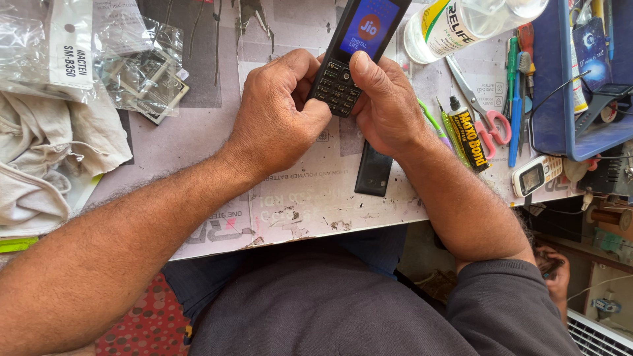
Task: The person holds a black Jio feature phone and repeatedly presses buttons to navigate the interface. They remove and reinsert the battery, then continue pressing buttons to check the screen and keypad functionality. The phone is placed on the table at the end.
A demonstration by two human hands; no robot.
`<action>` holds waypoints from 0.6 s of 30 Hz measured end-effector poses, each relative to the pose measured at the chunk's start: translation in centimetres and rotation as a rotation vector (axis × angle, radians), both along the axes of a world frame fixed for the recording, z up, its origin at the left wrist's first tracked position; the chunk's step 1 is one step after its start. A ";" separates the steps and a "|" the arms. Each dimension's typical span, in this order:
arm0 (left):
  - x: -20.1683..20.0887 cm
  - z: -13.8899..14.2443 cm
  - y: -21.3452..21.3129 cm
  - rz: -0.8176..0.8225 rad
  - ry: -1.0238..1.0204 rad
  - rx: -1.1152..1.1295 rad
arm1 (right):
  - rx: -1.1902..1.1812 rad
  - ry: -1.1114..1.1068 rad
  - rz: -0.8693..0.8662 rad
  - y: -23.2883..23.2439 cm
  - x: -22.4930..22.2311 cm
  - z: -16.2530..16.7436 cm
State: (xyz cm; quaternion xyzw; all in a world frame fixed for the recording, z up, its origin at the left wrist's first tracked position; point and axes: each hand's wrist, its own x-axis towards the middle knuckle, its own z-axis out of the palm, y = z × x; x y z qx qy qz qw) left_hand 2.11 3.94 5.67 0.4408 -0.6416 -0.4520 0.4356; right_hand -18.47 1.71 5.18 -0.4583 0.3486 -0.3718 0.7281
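Both hands are gripping 1 black keypad phone (348,56) above the worktable (297,191): the left hand (280,112) is wrapping its lower left edge with fingers curled shut on it, and the right hand (386,102) is clamping the right edge, its thumb (366,69) pressing the keys. The phone's screen is glowing blue with a red circle. Just below the right hand, a black flat cover (374,169) is lying on the table. To the right are lying a glue tube (469,132), scissors (478,102) and a blue tray (560,99). A white cloth (46,158) is sitting at the left.
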 end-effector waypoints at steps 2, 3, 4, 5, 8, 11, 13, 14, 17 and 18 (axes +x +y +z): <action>0.0 0.0 0.0 0.001 -0.005 -0.004 | -0.013 0.007 0.008 0.0 0.0 0.0; 0.0 -0.1 0.0 0.002 -0.011 -0.007 | -0.017 0.011 0.011 0.0 0.0 0.0; 0.0 -0.1 0.0 0.002 -0.017 -0.012 | -0.019 0.009 0.014 0.0 0.0 0.1; 0.0 -0.1 0.0 0.002 -0.019 -0.012 | -0.021 0.008 0.018 0.0 0.0 0.0; 0.0 -0.1 0.0 0.001 -0.023 -0.011 | -0.018 0.009 0.014 0.1 0.0 0.0; 0.0 -0.1 0.1 0.003 -0.027 -0.017 | -0.030 0.002 0.022 0.1 0.0 0.0; 0.0 0.0 0.0 0.006 -0.025 -0.026 | -0.030 -0.003 0.023 0.1 0.0 0.1; 0.0 0.0 0.0 0.003 -0.023 -0.022 | -0.023 -0.003 0.019 0.0 0.0 0.1; 0.0 0.0 0.0 0.001 -0.022 -0.016 | -0.020 -0.007 0.018 0.0 -0.1 0.1; -0.1 0.0 0.0 0.004 -0.025 -0.019 | -0.022 -0.009 0.021 0.0 -0.1 0.2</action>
